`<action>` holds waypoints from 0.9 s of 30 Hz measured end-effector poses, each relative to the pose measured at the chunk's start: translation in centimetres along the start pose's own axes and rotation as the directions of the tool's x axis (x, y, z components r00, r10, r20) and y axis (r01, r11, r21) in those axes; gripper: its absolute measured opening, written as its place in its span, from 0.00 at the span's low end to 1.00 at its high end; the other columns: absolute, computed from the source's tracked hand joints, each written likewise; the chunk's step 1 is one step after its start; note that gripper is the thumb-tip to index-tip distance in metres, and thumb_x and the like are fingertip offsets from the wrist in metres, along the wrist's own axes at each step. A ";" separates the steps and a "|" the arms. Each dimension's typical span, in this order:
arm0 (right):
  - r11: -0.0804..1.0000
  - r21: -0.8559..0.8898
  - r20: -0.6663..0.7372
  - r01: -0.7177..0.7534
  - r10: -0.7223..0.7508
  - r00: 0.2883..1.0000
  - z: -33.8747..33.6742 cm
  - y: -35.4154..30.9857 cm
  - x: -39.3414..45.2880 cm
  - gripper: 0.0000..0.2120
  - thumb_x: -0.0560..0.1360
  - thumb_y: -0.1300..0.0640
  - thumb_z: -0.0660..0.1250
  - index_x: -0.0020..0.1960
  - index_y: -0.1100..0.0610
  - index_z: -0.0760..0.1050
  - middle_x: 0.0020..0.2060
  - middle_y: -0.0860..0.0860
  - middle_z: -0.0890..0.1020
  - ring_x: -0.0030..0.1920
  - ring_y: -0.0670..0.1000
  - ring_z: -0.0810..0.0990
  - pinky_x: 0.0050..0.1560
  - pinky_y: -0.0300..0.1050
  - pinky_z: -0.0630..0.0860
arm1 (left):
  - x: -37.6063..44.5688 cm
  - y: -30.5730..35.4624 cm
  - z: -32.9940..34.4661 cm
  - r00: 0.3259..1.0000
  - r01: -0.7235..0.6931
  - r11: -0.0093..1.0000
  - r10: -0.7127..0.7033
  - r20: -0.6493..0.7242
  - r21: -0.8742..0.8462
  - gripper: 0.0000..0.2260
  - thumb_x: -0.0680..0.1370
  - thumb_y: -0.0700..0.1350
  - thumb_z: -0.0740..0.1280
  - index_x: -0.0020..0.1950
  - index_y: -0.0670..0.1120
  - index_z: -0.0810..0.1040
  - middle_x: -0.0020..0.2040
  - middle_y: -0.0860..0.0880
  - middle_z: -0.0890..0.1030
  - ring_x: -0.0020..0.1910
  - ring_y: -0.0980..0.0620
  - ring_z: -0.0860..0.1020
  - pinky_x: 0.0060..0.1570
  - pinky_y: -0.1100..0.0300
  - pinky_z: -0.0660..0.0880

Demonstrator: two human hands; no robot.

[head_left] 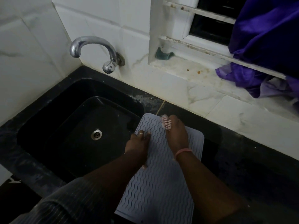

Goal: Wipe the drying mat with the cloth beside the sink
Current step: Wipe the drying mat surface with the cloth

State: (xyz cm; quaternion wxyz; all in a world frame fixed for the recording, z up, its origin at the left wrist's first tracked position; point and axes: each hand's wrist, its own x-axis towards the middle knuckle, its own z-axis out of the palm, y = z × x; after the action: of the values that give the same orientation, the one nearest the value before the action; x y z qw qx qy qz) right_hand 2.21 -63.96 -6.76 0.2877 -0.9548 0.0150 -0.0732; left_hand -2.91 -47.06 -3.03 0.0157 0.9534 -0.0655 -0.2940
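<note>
**Cloth at the far end of the mat, other hand pinning the edge**

The grey drying mat (161, 175) lies in the lower centre of the frame on the black counter (242, 159), its left edge running along the rim of the black sink (48, 126) and slightly overhanging the basin. Wavy ridges cover its surface.

The right hand (176, 131) sits at the upper end of the mat, fingers curled round a bunched pink-and-white cloth (166, 122), which shows only past the fingertips and is pressed down onto the ridges. Bunching it this way probably gives a firm pad to push into the grooves. A pink band circles that wrist.

The left hand (137, 145) rests on the mat's left edge, nearest the sink, fingers spread fairly flat and gripping nothing. Its likely purpose is to hold the flexible mat steady so that it does not slide or curl toward the basin while the other hand rubs.

At the upper left of the frame a chrome tap (95, 50) curves out from the tiled wall. A green scrubber (164, 54) sits on the window ledge at upper centre, and purple fabric (267, 46) hangs at the upper right.

Wiping looks under way at the far end, with the nearer stretch of mat seemingly still to cover.
</note>
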 end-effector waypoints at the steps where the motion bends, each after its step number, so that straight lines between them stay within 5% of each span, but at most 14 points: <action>1: 0.999 -0.026 0.051 0.035 -0.034 0.998 0.5 -0.4 -0.7 0.14 0.82 0.52 0.65 0.66 0.54 0.72 0.61 0.55 0.79 0.63 0.56 0.78 0.63 0.51 0.76 | 0.0 0.0 0.0 1.000 0.005 1.000 -0.005 0.003 0.017 0.59 0.66 0.53 0.81 0.82 0.55 0.41 0.81 0.41 0.48 0.77 0.36 0.57 0.66 0.42 0.72; 7: 0.998 0.056 0.200 0.039 -0.049 0.979 0.4 -1.0 -6.7 0.24 0.80 0.49 0.68 0.73 0.57 0.70 0.67 0.54 0.78 0.68 0.52 0.76 0.72 0.51 0.72 | 0.6 -0.3 -0.2 1.000 -0.012 0.998 0.011 0.018 0.063 0.60 0.64 0.56 0.81 0.82 0.57 0.41 0.81 0.41 0.47 0.76 0.35 0.58 0.67 0.41 0.71; 12: 0.993 0.107 0.333 0.057 -0.089 0.939 -1.4 -1.0 -12.7 0.21 0.80 0.50 0.68 0.72 0.53 0.71 0.66 0.48 0.78 0.67 0.46 0.76 0.71 0.43 0.70 | 1.1 -0.7 0.3 1.000 -0.012 0.998 0.011 0.018 0.065 0.61 0.66 0.57 0.80 0.81 0.57 0.36 0.81 0.41 0.43 0.77 0.35 0.56 0.66 0.42 0.72; 16: 0.976 0.198 0.452 -0.087 -0.012 0.892 -3.0 -2.2 -11.0 0.08 0.80 0.50 0.68 0.59 0.48 0.77 0.52 0.43 0.82 0.53 0.40 0.80 0.54 0.36 0.75 | 1.1 -0.9 0.4 1.000 -0.025 0.998 0.025 -0.001 0.062 0.60 0.67 0.57 0.80 0.81 0.58 0.36 0.82 0.41 0.43 0.76 0.36 0.58 0.65 0.43 0.73; 19: 0.900 0.362 0.308 -0.244 0.132 0.942 -3.8 -2.6 -5.7 0.07 0.79 0.47 0.71 0.56 0.47 0.78 0.48 0.40 0.83 0.50 0.35 0.80 0.49 0.32 0.76 | 1.1 -1.1 0.3 0.999 -0.036 0.997 0.035 0.020 0.066 0.61 0.65 0.59 0.80 0.81 0.59 0.36 0.82 0.41 0.43 0.77 0.36 0.57 0.65 0.43 0.73; 23: 0.959 0.220 0.053 -0.179 0.172 0.984 -2.2 -2.1 -0.3 0.10 0.81 0.45 0.67 0.55 0.51 0.74 0.46 0.46 0.81 0.48 0.46 0.80 0.45 0.43 0.75 | 1.0 -1.3 0.4 0.999 -0.043 0.997 0.042 0.017 0.071 0.61 0.65 0.60 0.80 0.81 0.59 0.35 0.82 0.41 0.43 0.77 0.37 0.57 0.63 0.43 0.73; 27: 0.993 -0.010 0.137 -0.120 0.121 0.983 -0.3 -2.4 -2.6 0.15 0.81 0.48 0.66 0.65 0.52 0.75 0.60 0.52 0.82 0.63 0.53 0.79 0.66 0.51 0.75 | 0.9 -1.4 0.5 0.999 -0.048 0.996 0.048 0.003 0.080 0.61 0.64 0.60 0.80 0.81 0.59 0.37 0.81 0.41 0.45 0.76 0.37 0.58 0.64 0.42 0.72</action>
State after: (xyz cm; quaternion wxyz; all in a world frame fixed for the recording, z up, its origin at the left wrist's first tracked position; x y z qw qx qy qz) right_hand -0.50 -61.94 -5.49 0.2909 -0.9552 0.0529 0.0104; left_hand -2.34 -45.81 -4.04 -0.0154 0.9513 -0.1002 -0.2911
